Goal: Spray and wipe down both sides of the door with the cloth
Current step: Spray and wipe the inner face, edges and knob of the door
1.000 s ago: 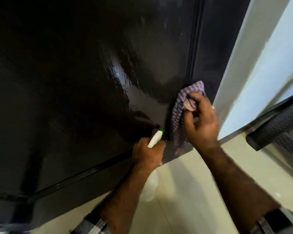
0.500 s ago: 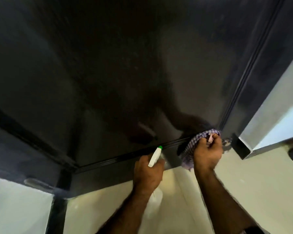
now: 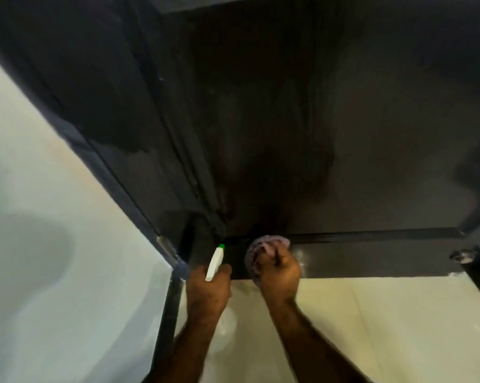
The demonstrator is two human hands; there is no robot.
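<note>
Your right hand (image 3: pixel 280 275) dragged the cloth (image 3: pixel 258 254) left along the door's (image 3: pixel 371 150) bottom rail, from the right edge to near the left frame (view panned too). It now sits just beside your left hand (image 3: pixel 208 288) and the spray bottle (image 3: pixel 216 261).

One head cam, wide-angle, looks steeply down, close to door (image 3: pixel 344 134) bottom and floor (image 3: pixel 385 327).

The door (image 3: pixel 344 134) across the upper frame looks dark, smooth and faintly glossy, with a wet sheen by the checked woven cloth (image 3: pixel 256 251). The spray bottle (image 3: pixel 215 262) at lower centre has a white plastic head, and the pale floor (image 3: pixel 385 327) at lower right looks smooth with a soft shine.
</note>
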